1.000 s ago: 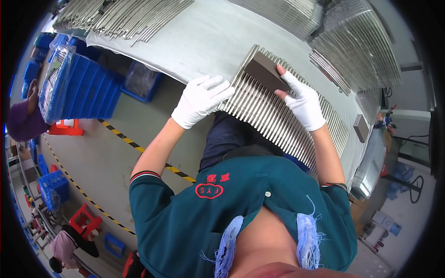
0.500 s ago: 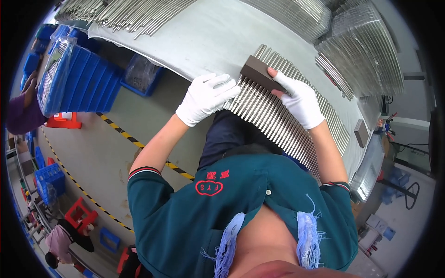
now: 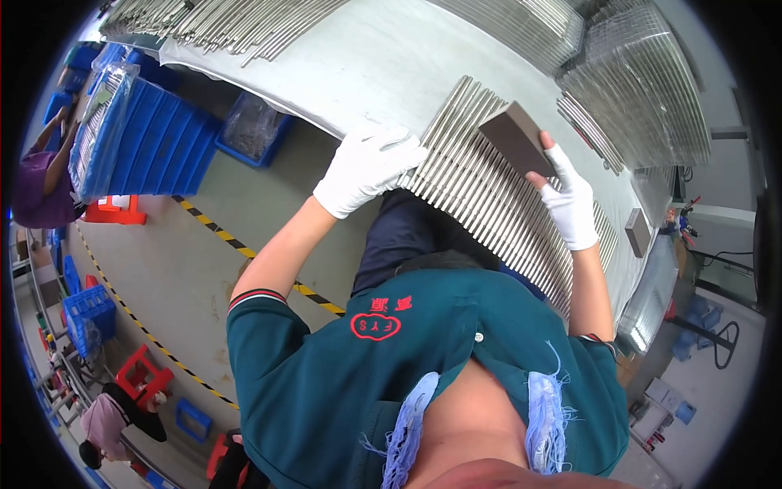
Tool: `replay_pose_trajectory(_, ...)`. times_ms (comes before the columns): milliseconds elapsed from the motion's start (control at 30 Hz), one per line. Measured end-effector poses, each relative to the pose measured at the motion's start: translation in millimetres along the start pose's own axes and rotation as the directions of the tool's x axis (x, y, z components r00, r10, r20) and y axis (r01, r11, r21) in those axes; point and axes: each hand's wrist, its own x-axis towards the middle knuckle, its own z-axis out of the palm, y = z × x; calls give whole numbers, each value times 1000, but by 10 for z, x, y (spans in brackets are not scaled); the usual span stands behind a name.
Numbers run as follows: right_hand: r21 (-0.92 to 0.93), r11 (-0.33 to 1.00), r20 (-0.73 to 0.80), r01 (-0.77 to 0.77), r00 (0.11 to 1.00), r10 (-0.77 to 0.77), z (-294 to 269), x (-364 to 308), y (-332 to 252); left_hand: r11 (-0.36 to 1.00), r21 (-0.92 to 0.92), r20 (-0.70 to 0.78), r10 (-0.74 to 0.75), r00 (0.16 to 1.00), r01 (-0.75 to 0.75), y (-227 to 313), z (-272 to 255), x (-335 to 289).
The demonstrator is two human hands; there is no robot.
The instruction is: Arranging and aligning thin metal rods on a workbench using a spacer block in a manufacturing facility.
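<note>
Head view: on a pale tabletop (image 3: 383, 61), a row of metal rods (image 3: 481, 191) lies side by side near its edge. The gloved left hand (image 3: 366, 167) presses flat, open, steadying them; the right hand (image 3: 570, 204) grips a brown block (image 3: 515, 138) tilted over them.

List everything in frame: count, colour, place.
metal rods: one long row, silver, table's near edge
block: one, brown, on the row, in right hand
rod piles: several, silver, table's far side
table: one, pale grey
crates: stack, blue, floor at left
stools: few, red, floor lower left
people: two, left edge
left hand: white glove, flat on rod ends
right hand: white glove, gripping block
</note>
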Motion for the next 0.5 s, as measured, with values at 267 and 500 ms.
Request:
replay_pose_trajectory(267,40,993,-169,-112,979,117,-141,-247,165,1000,-8,12,-8,1000,8,82,-48,101)
replay_pose_trajectory(500,79,966,-218,-248,941,259,-204,-426,290,1000,4,48,25,999,-26,48,-53,82)
